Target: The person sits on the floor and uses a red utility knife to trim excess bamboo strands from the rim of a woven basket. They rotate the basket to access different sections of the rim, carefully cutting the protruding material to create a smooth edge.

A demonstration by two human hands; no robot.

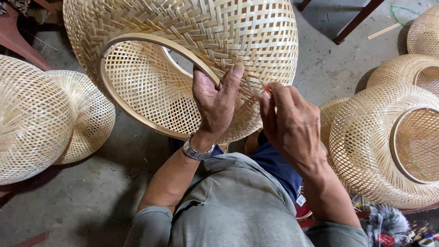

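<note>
The large woven bamboo basket (192, 50) is held up in front of the person, tilted so that its round opening faces the camera; the smooth wooden rim hoop (137, 41) runs around that opening. All positions below are given relative to this basket.

Left hand (214, 103): it grips the basket at the lower right part of the rim hoop. The thumb lies pressed on the outer weave, and the other fingers are curled over the hoop into the inside. A metal wristwatch (196, 151) sits on that wrist, just below the basket.

Right hand (288, 121): it is at the basket's lower right outer wall, touching the weave. The fingers are pressed together and pinch a small red object (267, 90) at the fingertips; what that object is cannot be told.

Below the basket is the person's grey shirt (238, 206). To the left of the basket, two finished woven baskets (50, 114) rest on the concrete floor (91, 192), close together. To the right of the basket, more woven baskets (388, 142) are stacked, one with its opening turned sideways. Above and right of the basket, a dark wooden furniture leg (356, 20) stands on the floor.
</note>
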